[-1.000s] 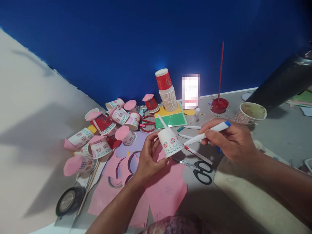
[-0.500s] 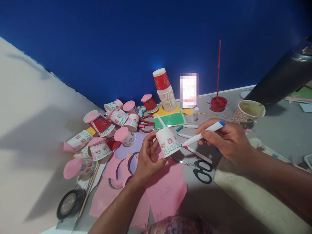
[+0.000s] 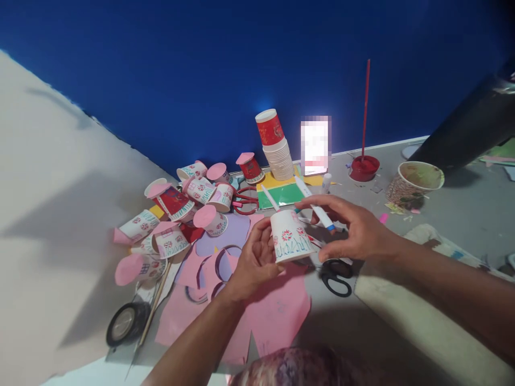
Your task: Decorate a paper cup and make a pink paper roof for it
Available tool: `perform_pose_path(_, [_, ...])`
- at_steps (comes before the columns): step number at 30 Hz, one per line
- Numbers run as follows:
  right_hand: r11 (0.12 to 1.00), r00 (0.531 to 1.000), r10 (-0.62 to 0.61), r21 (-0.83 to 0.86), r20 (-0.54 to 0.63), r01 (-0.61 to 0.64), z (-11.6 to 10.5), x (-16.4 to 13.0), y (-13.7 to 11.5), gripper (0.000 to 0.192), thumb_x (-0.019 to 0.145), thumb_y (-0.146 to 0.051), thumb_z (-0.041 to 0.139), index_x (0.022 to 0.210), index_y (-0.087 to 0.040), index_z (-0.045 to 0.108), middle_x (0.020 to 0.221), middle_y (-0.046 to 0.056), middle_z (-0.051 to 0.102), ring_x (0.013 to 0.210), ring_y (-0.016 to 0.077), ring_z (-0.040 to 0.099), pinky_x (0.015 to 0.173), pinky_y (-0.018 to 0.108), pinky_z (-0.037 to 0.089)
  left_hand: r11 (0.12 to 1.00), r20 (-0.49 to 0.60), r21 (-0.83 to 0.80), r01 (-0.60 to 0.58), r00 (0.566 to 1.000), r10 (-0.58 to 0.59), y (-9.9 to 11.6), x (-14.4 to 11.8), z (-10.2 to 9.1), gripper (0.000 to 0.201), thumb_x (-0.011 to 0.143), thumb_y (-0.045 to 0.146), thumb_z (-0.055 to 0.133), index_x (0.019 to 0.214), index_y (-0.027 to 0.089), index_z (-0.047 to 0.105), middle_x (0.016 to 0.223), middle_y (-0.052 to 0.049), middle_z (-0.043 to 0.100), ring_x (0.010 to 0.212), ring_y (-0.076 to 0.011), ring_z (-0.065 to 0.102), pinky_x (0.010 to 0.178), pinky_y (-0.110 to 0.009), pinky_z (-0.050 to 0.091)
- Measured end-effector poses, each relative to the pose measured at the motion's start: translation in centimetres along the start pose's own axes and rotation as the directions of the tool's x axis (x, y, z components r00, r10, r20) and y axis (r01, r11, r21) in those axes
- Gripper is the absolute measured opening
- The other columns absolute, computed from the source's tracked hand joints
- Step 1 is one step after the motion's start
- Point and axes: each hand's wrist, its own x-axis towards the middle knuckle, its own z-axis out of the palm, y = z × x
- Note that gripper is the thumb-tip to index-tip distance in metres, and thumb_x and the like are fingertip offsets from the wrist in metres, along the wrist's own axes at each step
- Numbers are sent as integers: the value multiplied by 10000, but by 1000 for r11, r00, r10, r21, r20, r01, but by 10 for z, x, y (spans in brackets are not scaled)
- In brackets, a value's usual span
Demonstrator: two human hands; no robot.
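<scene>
Left hand (image 3: pixel 257 262) grips an upturned paper cup (image 3: pixel 290 236) over the pink paper (image 3: pixel 277 316) near the tabletop's front edge; right hand (image 3: pixel 354 233) pinches the cup, marker (image 3: pixel 316 203) tucked in its fingers; we judge decorating under way; next, marker tip to cup wall.

left hand (image 3: pixel 253 260) gripping paper cup (image 3: pixel 290 236), right hand (image 3: pixel 354 231) holding marker (image 3: pixel 316 205)

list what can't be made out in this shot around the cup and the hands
Head view only:
- Black scissors: blades hidden behind the right hand and the paper cup.
- Marker: part of its barrel is covered by the right fingers.
- Pixelated white rectangle by the wall: blurred out.
- Cup's far side: hidden by the left hand.
- Black cylinder: cut off by the right edge.
</scene>
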Motion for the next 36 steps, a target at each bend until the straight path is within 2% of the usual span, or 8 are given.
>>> perform_pose_path(5, [992, 996, -57, -104, 67, 64, 4, -2, 5, 789, 685, -421, 940, 1404, -276, 650, 1342, 101, 717, 885, 214, 707, 669, 285, 569, 1000, 55, 1, 11, 998, -11, -1, -2, 3, 834, 695, 337, 961, 1402, 302, 521, 1454, -114, 613, 1366, -326, 605, 1083, -443, 554])
perform_pose_path(9, [960, 991, -106, -251, 83, 124, 5, -1, 1, 772, 669, -388, 939, 1379, -268, 662, 1324, 117, 736, 1015, 278, 716, 762, 356, 592, 985, 85, 137, -108, 992, 97, 0, -1, -2, 966, 679, 380, 976, 1508, 314, 485, 1624, -122, 465, 1530, -373, 426, 1239, -526, 421])
perform_pose_path(12, [941, 985, -101, -308, 141, 140, 6, 0, 0, 792, 658, -368, 945, 1391, -270, 660, 1307, 124, 747, 1080, 309, 715, 830, 414, 602, 951, 75, 283, -122, 992, 105, -1, -1, -8, 895, 720, 362, 955, 1502, 320, 521, 1583, -116, 480, 1483, -376, 479, 1234, -541, 430])
perform_pose_path(17, [960, 988, -152, -233, 33, 155, 1, -3, -6, 672, 717, -374, 920, 1346, -293, 696, 1303, 95, 756, 994, 271, 743, 772, 373, 611, 905, 92, 387, -177, 984, 153, 2, -3, -9, 803, 763, 321, 911, 1483, 339, 553, 1524, -98, 492, 1440, -364, 512, 1212, -537, 464])
perform_pose_path(20, [977, 967, -174, -159, -186, 145, -3, -8, -13, 217, 927, -306, 759, 1143, -298, 782, 886, 8, 811, 743, 182, 733, 734, 319, 585, 836, 73, 505, -213, 976, 205, 6, -3, -7, 786, 754, 246, 882, 1463, 345, 558, 1507, -96, 503, 1436, -357, 495, 1184, -526, 487])
perform_pose_path(22, [983, 953, -179, -78, -246, 165, -6, -13, -17, 144, 984, -267, 696, 1070, -305, 806, 693, -31, 749, 628, 150, 686, 679, 294, 560, 803, 79, 544, -242, 968, 239, 7, -4, -8, 791, 741, 190, 850, 1457, 344, 549, 1498, -93, 504, 1424, -349, 497, 1160, -516, 506])
perform_pose_path(27, [969, 959, -229, 56, -168, 241, -8, -19, -23, 111, 945, -254, 743, 991, -304, 831, 850, 18, 801, 764, 191, 728, 687, 315, 576, 817, 75, 508, -271, 959, 272, 4, -3, -9, 750, 740, 170, 820, 1424, 313, 548, 1465, -98, 509, 1390, -338, 516, 1144, -495, 516])
perform_pose_path(36, [967, 964, -251, -74, -89, 245, -4, -17, -29, 118, 967, -242, 681, 962, -291, 788, 831, 20, 804, 702, 203, 739, 605, 304, 556, 837, 66, 482, -258, 964, 259, 0, -3, -8, 745, 737, 206, 850, 1411, 323, 553, 1443, -90, 512, 1341, -330, 555, 1125, -485, 526])
